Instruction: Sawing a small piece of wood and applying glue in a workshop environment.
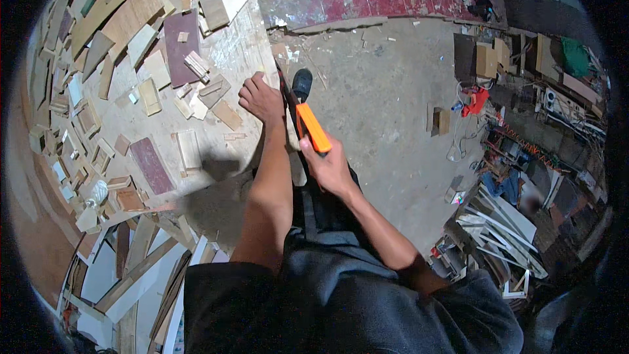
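My right hand (331, 168) is wrapped round the handle of a handsaw (313, 128) with an orange grip. Its dark, narrow blade points away from me, along the right edge of the pale wooden worktable (246, 46). My left hand (262, 97) rests on the table near that edge, just left of the blade, with its fingers curled under. Whatever lies beneath those fingers is hidden. A small yellowish bit shows by the fingertips. Where the blade meets wood cannot be made out clearly.
Wood offcuts (149, 96) and a dark red board (151, 166) lie scattered over the table. Planks lean at lower left. My dark shoe (302, 83) stands on the concrete floor (386, 98) beside the table. White strips (501, 229), cables and tools are piled at right.
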{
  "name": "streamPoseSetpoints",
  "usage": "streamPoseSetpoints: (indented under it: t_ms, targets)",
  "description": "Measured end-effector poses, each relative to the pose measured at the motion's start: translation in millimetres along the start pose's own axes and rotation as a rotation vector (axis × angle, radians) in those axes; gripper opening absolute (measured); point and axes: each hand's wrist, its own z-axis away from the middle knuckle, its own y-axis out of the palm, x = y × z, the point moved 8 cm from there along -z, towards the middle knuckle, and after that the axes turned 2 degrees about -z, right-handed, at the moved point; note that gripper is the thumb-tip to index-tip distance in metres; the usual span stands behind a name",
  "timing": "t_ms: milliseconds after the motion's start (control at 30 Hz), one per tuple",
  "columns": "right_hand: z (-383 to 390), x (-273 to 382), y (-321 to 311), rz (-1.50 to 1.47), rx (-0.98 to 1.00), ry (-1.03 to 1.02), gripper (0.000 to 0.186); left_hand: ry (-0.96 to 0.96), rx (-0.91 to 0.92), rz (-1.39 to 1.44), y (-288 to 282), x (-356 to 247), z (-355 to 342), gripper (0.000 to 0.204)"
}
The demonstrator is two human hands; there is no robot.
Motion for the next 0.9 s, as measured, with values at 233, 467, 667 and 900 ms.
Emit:
streamPoseSetpoints:
  t_ms: [233, 467, 667, 900]
  targets:
    - [12.6, -11.6, -0.4, 0.045, 0.050, 0.083, 0.025, -0.052, -0.021, 0.002, -1.5, 1.2, -2.6, 0.027]
    - [13.2, -1.6, 5.0, 0.018, 0.039, 0.043, 0.028, -0.065, -0.041, -0.042, -5.7, 7.9, 4.0, 0.031]
    - [5.1, -8.3, -11.9, -0.009, 0.061, 0.272, 0.027, -0.011, 0.007, -0.076, -8.1, -2.2, 0.3, 0.035]
    - [-9.5, 21.5, 8.8, 0.132, 0.001, 0.040, 0.023, -0.059, 0.020, -0.028, 6.8, 8.0, 2.8, 0.031]
